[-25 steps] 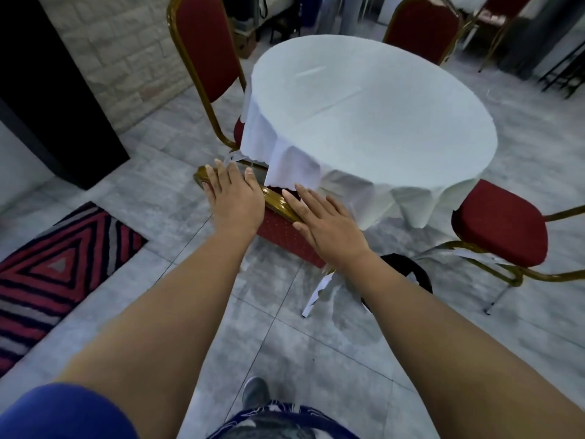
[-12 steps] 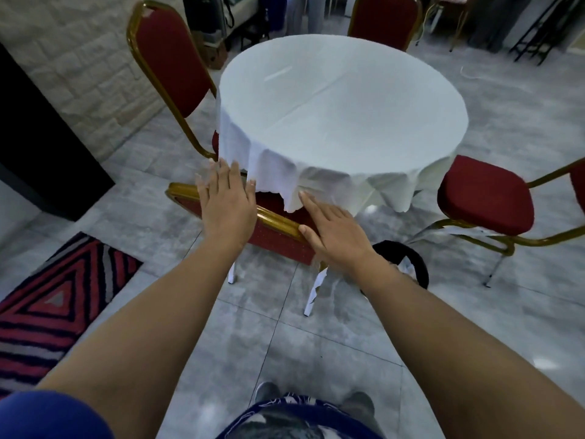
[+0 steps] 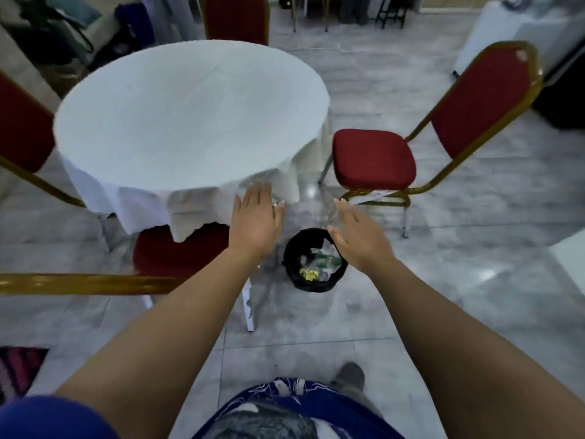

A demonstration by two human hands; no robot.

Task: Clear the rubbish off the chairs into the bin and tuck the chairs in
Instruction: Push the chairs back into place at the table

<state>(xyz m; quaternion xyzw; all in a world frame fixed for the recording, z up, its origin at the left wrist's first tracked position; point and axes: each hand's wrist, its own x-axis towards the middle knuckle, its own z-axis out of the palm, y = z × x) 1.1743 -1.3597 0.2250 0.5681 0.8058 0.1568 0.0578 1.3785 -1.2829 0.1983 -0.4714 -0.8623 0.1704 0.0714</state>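
Observation:
A black bin [image 3: 313,282] with rubbish inside stands on the floor near the round table [image 3: 190,115], which wears a white cloth. My left hand [image 3: 257,221] hovers open, fingers apart, in front of the cloth's edge. My right hand [image 3: 359,237] is open above the bin's right rim, holding nothing. The near red chair [image 3: 177,258] has its seat partly under the cloth; its gold back rail runs at lower left. To the right, a red chair [image 3: 375,158] with a gold frame stands out from the table, its seat bare.
Two more red chairs stand around the table, one at the far side [image 3: 235,19] and one at the left [image 3: 22,128]. A striped rug [image 3: 19,369] lies at lower left. Dark furniture and a white appliance [image 3: 519,30] line the back. My shoe [image 3: 349,377] is on the grey tiles.
Both hands have let go of the near chair's back rail and moved right, toward the bin. My view has swung right; the chair sits further under the table.

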